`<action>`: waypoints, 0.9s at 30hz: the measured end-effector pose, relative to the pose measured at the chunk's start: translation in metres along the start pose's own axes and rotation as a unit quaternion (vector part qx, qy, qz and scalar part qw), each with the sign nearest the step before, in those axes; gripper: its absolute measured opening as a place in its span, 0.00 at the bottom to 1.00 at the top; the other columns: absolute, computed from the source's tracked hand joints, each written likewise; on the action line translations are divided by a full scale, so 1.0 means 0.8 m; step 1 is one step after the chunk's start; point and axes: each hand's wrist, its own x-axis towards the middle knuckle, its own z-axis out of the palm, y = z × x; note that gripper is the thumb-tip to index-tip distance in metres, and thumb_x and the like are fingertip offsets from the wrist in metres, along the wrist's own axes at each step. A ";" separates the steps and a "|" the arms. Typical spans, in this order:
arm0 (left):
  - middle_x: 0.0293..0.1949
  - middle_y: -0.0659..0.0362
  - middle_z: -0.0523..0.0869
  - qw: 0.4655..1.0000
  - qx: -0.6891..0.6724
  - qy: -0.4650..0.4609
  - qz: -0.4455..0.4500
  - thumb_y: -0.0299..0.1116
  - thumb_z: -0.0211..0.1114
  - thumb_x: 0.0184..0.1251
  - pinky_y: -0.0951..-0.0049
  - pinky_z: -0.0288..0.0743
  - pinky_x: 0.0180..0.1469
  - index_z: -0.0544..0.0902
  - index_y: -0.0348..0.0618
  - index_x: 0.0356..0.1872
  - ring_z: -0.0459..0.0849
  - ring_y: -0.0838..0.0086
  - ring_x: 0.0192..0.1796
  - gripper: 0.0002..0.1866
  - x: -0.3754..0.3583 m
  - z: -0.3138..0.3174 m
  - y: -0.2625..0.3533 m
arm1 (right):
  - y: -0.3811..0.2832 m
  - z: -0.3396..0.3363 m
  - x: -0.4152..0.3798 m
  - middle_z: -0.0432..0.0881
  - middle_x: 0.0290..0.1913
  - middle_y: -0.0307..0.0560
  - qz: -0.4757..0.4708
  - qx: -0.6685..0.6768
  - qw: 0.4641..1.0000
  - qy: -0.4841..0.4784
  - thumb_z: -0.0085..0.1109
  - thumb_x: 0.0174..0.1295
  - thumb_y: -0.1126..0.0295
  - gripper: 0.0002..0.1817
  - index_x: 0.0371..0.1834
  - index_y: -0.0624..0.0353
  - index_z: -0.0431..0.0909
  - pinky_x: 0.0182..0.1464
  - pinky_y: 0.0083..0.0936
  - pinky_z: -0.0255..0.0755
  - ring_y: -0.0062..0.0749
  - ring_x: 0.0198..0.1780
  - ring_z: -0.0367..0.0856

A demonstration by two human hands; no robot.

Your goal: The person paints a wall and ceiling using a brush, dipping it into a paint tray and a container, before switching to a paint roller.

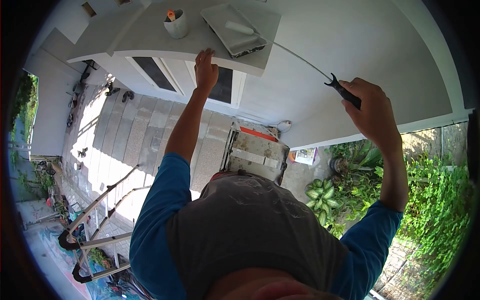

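My right hand [369, 106] is closed round the black handle of a paint roller [303, 60]. The roller's long metal rod runs left to its pale sleeve, which lies in a paint tray [215, 22] on a grey ledge [145, 42]. White paint coats the tray, and its near edge has dark smears. On the ledge's front edge rests my left hand [206, 71], fingers stretched out over the top, just below the tray. Left of the tray stands a white paint-marked tub [175, 25] with an orange-handled tool [171, 15] in it, its lower end hidden.
Below me is a paint-spattered platform [255, 155] with a red strip. A folding ladder [100, 244] stands at lower left. Windows [155, 74] are under the ledge, above a paved floor [150, 125]. A grey wall [345, 30] and leafy plants [430, 190] are to my right.
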 end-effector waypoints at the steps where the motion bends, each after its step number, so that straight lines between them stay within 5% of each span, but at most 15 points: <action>1: 0.71 0.54 0.74 1.000 -0.001 -0.002 -0.004 0.23 0.56 0.60 0.47 0.64 0.73 0.77 0.46 0.64 0.64 0.51 0.77 0.27 0.000 0.000 -0.001 | -0.013 -0.004 -0.001 0.83 0.40 0.49 0.000 0.002 1.000 0.001 0.67 0.61 0.70 0.19 0.57 0.56 0.84 0.44 0.39 0.79 0.44 0.39 0.85; 10: 0.71 0.54 0.75 1.000 -0.005 -0.002 0.005 0.23 0.56 0.60 0.47 0.65 0.72 0.78 0.45 0.63 0.65 0.50 0.76 0.27 0.000 -0.001 -0.002 | -0.028 -0.007 -0.004 0.85 0.36 0.50 0.022 -0.136 0.988 -0.066 0.65 0.66 0.68 0.28 0.70 0.57 0.73 0.44 0.41 0.80 0.45 0.41 0.88; 13: 0.71 0.54 0.75 1.000 -0.007 -0.001 0.005 0.22 0.56 0.60 0.47 0.65 0.72 0.78 0.45 0.63 0.65 0.50 0.76 0.27 0.000 -0.002 -0.001 | -0.017 -0.011 0.005 0.84 0.32 0.52 0.018 -0.128 0.980 -0.151 0.62 0.68 0.67 0.32 0.75 0.59 0.65 0.36 0.37 0.80 0.37 0.34 0.87; 15: 0.71 0.54 0.75 1.000 -0.005 -0.002 0.006 0.22 0.56 0.60 0.47 0.65 0.72 0.78 0.45 0.63 0.65 0.50 0.76 0.27 0.000 -0.001 -0.002 | -0.022 -0.024 0.019 0.81 0.29 0.47 0.167 0.161 0.932 -0.279 0.58 0.68 0.72 0.33 0.77 0.61 0.63 0.27 0.31 0.77 0.29 0.23 0.81; 19: 0.71 0.54 0.75 1.000 0.001 -0.004 0.000 0.22 0.56 0.59 0.47 0.65 0.72 0.78 0.45 0.64 0.65 0.51 0.76 0.27 -0.001 -0.002 0.000 | 0.012 0.004 0.021 0.77 0.25 0.42 0.160 0.275 0.901 -0.296 0.53 0.65 0.77 0.35 0.78 0.60 0.61 0.20 0.26 0.71 0.23 0.17 0.74; 21: 0.71 0.54 0.75 1.000 -0.004 -0.001 0.004 0.22 0.56 0.59 0.48 0.65 0.72 0.78 0.45 0.64 0.65 0.51 0.76 0.27 0.000 -0.002 0.000 | 0.023 0.016 0.016 0.74 0.22 0.40 0.172 0.469 0.822 -0.274 0.52 0.62 0.78 0.37 0.79 0.60 0.60 0.18 0.24 0.68 0.22 0.16 0.72; 27: 0.71 0.55 0.74 1.000 -0.001 -0.005 0.003 0.22 0.57 0.60 0.48 0.65 0.73 0.78 0.46 0.64 0.64 0.51 0.76 0.28 0.000 -0.002 -0.003 | 0.033 0.026 0.004 0.73 0.21 0.40 0.157 0.568 0.774 -0.234 0.51 0.61 0.80 0.37 0.79 0.63 0.61 0.15 0.19 0.63 0.18 0.13 0.67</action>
